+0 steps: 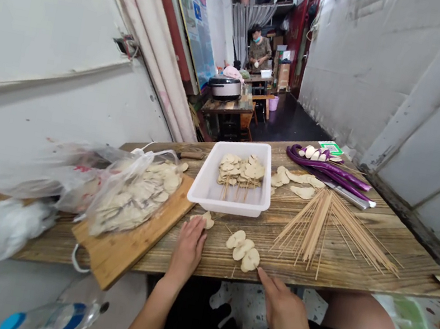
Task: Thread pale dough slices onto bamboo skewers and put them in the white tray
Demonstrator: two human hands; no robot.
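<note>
My left hand (190, 244) lies on the wooden table with its fingers stretched out, the tips touching a few pale, thin slices (205, 220). My right hand (284, 306) pinches the near end of a thin skewer. Threaded on that skewer are three pale slices (243, 250), flat against the tabletop between my two hands. Beyond them stands a white plastic tray (221, 204) with several finished skewers of slices (241, 169) inside. On the right is a fanned-out pile of bare wooden skewers (319, 227).
A plastic bag of slices (140, 193) rests on a cutting board (157, 233) at left. Loose slices (302, 192), a knife (353, 197) and purple eggplants (338, 172) lie at the back right. A person (260, 51) sits far behind, near a cooker (225, 89).
</note>
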